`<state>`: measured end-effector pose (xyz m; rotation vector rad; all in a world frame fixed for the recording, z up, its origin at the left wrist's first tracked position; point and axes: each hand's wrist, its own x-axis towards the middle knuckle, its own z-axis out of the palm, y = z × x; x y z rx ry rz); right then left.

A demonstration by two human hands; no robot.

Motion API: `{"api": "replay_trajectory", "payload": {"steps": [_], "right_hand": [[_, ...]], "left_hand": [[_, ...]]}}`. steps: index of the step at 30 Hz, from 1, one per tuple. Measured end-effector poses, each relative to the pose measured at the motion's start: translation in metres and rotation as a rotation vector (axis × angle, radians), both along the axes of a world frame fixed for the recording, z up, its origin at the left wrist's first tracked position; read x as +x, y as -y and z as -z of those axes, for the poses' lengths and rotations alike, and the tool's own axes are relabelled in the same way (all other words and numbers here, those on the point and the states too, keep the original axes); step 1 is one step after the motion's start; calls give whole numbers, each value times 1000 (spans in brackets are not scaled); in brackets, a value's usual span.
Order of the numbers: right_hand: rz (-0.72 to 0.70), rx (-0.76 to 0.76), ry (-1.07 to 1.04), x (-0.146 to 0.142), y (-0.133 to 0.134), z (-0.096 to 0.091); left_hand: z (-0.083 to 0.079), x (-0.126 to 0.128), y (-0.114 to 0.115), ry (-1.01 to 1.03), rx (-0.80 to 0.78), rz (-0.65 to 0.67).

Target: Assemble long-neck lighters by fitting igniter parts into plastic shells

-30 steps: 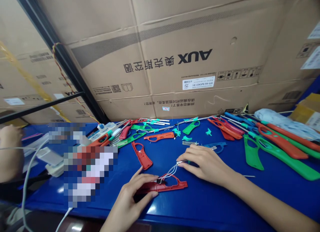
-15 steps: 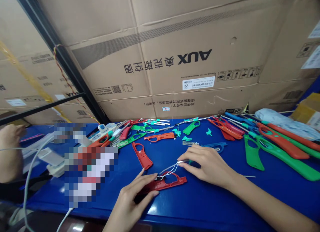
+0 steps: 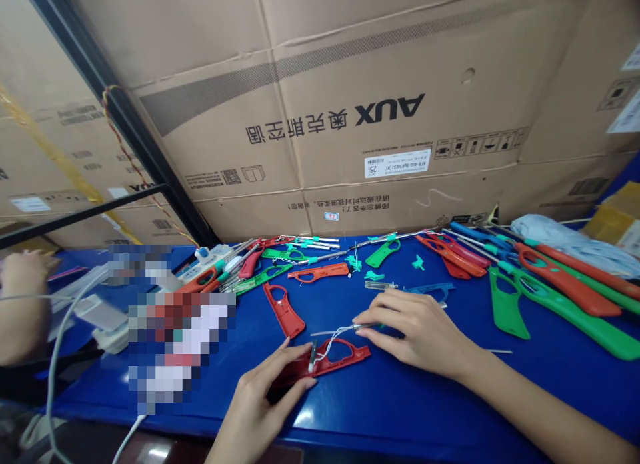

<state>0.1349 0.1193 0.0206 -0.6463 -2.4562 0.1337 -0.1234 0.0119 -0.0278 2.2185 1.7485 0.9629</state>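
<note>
A red lighter casing half (image 3: 345, 365) lies on the blue table, its handle end gripped by my left hand (image 3: 270, 387). Across the casing, by my left fingertips, stands a small dark part with a white end (image 3: 313, 357). White wires (image 3: 327, 344) run from it toward my right hand (image 3: 413, 324). My right hand pinches a thin metal tube (image 3: 358, 327) above the casing; a thin clear tube (image 3: 325, 333) sticks out leftward. Beyond my hands lie another red casing half (image 3: 285, 309), an orange casing (image 3: 320, 273) and a clear lighter tank (image 3: 380, 285).
Green and orange lighter casings (image 3: 565, 311) with metal rods pile up at the right. Several more casings lie along a large cardboard box (image 3: 320, 117) behind. At left are a power strip (image 3: 205, 261), cables and another person's hand (image 3: 25, 277).
The dark part beside my left fingers has turned more upright across the casing. The wires sag lower, and the clear tube has come away from it. Both hands stay nearly in place.
</note>
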Motion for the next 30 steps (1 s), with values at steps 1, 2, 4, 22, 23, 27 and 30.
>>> {"api": "replay_trajectory", "payload": {"steps": [1, 2, 4, 22, 23, 27, 30], "right_hand": [[-4, -10, 0, 1, 0, 0], [-5, -23, 2, 1, 0, 0], [-4, -58, 7, 2, 0, 1], [185, -337, -141, -13, 35, 10], [191, -355, -136, -14, 39, 12], [194, -403, -146, -16, 49, 15], [218, -423, -179, -17, 49, 16]], "left_hand": [[0, 0, 0, 10, -14, -5], [0, 0, 0, 22, -30, -5], [0, 1, -1, 44, -56, -4], [4, 2, -2, -76, 50, -54], [3, 2, -1, -77, 48, -46], [3, 3, -1, -79, 44, -34], [4, 3, 0, -68, 65, -35]]}}
